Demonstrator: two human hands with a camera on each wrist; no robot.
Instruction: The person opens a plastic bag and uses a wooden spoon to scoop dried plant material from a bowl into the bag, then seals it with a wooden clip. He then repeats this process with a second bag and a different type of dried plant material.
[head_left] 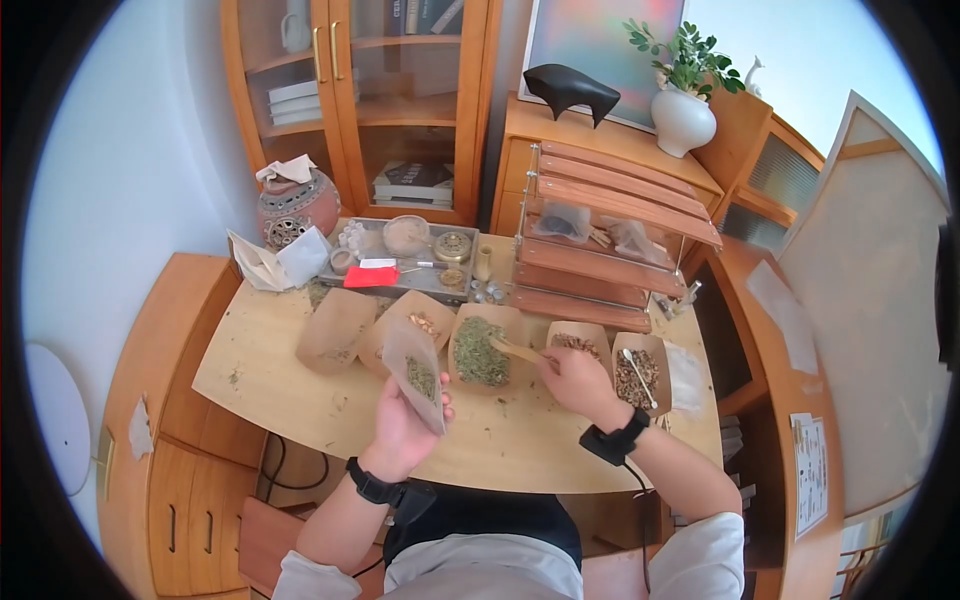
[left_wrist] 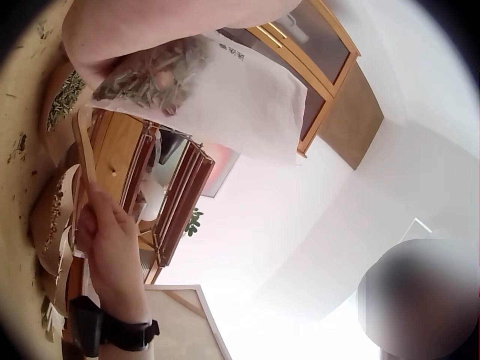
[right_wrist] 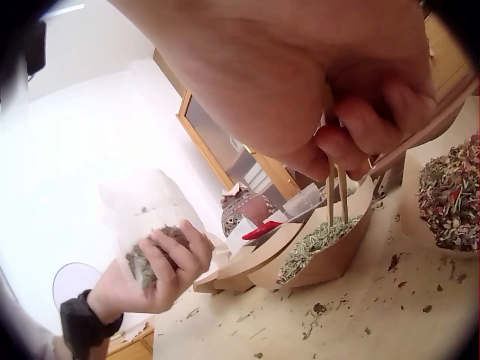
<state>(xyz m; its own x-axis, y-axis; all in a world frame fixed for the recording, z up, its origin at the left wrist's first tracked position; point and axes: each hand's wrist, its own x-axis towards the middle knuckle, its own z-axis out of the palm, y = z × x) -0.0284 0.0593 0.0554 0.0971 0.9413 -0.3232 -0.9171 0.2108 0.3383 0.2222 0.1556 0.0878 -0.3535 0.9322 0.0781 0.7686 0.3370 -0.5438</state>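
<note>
My left hand (head_left: 398, 425) holds a translucent pouch (head_left: 415, 350) upright, fingers and thumb around its lower part. Dried herbs, mostly green with some reddish bits, fill the bottom of the pouch in the left wrist view (left_wrist: 161, 75). In my right hand (head_left: 582, 385) I grip a pair of bamboo tongs (head_left: 518, 350). Their two prongs point down into a paper tray (head_left: 515, 325) of chopped green herbs (head_left: 482, 352), and the tips reach the herbs in the right wrist view (right_wrist: 321, 244).
Right of the green herbs stand two paper trays of brownish dried pieces (head_left: 636, 380), one with a small white spoon (head_left: 640, 378). Two more paper trays (head_left: 335, 330) stand left. Behind are a grey tray (head_left: 390, 235) of small containers and a wooden tiered rack (head_left: 600, 250). Herb scraps dot the table.
</note>
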